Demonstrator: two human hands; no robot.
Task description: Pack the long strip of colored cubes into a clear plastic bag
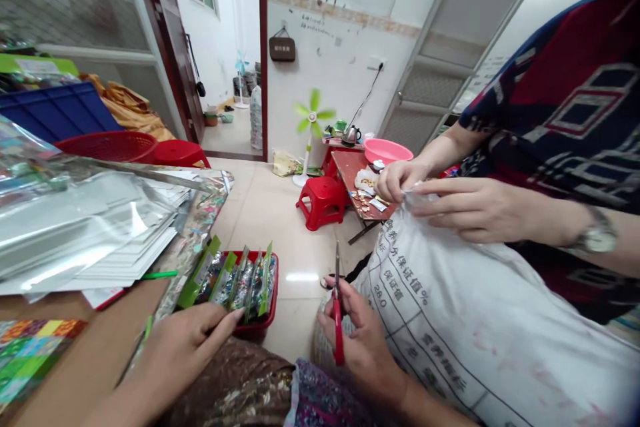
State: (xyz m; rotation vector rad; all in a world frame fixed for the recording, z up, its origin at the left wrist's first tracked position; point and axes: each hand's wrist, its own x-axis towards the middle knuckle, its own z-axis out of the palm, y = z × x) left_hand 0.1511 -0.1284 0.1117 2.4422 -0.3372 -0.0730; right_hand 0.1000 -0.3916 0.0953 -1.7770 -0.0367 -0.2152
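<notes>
My right hand (357, 333) is wrapped round a pair of scissors (339, 333) with red handles, blades pointing up and away. At the lower left, my left hand (195, 337) lies near a red basket (274, 303) that holds several clear packets (243, 287) with green header cards. Its thumb and fingertips are close together at the near edge of the packets; whether they grip one is unclear. Beside my right hand rises a large white woven sack (450, 307) with printed characters. Another person's two hands (470, 207) hold the gathered top of the sack.
At left, a table (135, 310) carries white cards (135, 253) and clear plastic. Ahead are a red stool (323, 201), a low table (350, 170) with a pink basin (388, 149), and a green fan (313, 117). The other person (575, 113) stands at right.
</notes>
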